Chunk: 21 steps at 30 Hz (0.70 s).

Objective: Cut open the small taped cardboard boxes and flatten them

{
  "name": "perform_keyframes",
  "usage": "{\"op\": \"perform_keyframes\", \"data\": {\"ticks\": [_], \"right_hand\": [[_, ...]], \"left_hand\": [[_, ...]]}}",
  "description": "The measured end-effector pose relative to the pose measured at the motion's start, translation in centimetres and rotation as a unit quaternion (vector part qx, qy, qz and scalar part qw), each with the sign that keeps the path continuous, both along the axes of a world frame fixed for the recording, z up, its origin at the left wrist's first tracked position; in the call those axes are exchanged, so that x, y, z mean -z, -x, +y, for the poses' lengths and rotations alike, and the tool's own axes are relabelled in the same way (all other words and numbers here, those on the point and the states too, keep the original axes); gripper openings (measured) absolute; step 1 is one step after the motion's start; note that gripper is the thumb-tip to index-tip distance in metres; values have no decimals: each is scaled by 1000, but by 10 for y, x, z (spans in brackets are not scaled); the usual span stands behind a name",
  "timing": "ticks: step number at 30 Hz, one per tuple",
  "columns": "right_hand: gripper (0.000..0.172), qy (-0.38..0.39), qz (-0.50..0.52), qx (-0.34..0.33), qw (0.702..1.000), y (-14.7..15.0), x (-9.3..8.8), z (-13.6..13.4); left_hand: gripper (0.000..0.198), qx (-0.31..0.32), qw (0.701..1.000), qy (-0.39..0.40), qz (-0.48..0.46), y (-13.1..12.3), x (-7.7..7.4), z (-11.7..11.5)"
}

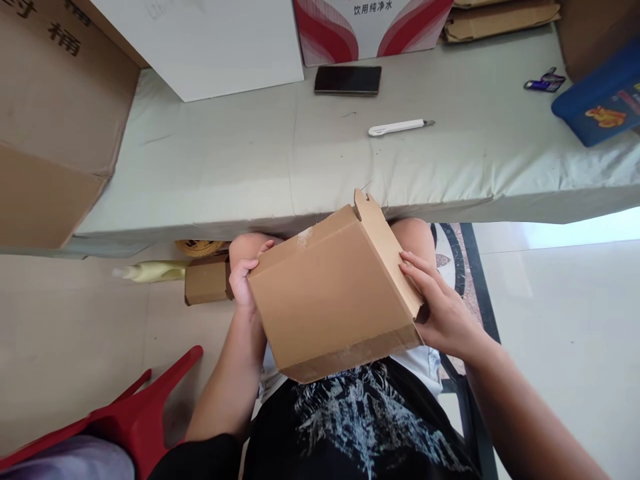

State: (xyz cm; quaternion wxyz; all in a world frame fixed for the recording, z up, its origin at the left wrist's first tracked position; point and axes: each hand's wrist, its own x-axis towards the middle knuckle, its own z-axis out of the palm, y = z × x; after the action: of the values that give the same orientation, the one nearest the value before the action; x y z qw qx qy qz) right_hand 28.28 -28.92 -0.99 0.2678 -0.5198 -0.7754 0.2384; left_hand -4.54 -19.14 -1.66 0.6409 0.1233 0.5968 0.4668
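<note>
A brown cardboard box (335, 293) rests over my lap, tilted, with a notched flap sticking up at its far corner. My left hand (243, 281) grips the box's left edge, fingers curled over the rim. On the right side, my right hand (440, 307) holds the box, fingers pressed flat along the side panel and thumb under the near corner. Clear tape runs along the box's near edge.
A grey-covered table (240, 167) in front carries a phone (347, 79), a white utility knife (400, 127), a blue tray (600, 100), a lighter (545, 81) and large cartons (55, 120). A small box (207, 280) sits on the floor. A red chair (135, 413) stands at left.
</note>
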Motion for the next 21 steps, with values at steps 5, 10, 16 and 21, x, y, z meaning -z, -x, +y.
{"op": "perform_keyframes", "data": {"ticks": [5,10,16,21], "right_hand": [[68,-28,-36,100,994,12,8,-1],[56,-75,57,141,986,7,4,2],[32,-67,167,231,956,-6,3,-1],[34,-79,175,294,936,-1,2,4]], "left_hand": [[43,-20,1000,-16,-11,-11,-1,-2],[36,-58,998,-14,-15,-18,-7,0],[24,-55,989,-133,-25,-15,5,-4],[49,60,983,-152,-89,-22,4,-16]]}}
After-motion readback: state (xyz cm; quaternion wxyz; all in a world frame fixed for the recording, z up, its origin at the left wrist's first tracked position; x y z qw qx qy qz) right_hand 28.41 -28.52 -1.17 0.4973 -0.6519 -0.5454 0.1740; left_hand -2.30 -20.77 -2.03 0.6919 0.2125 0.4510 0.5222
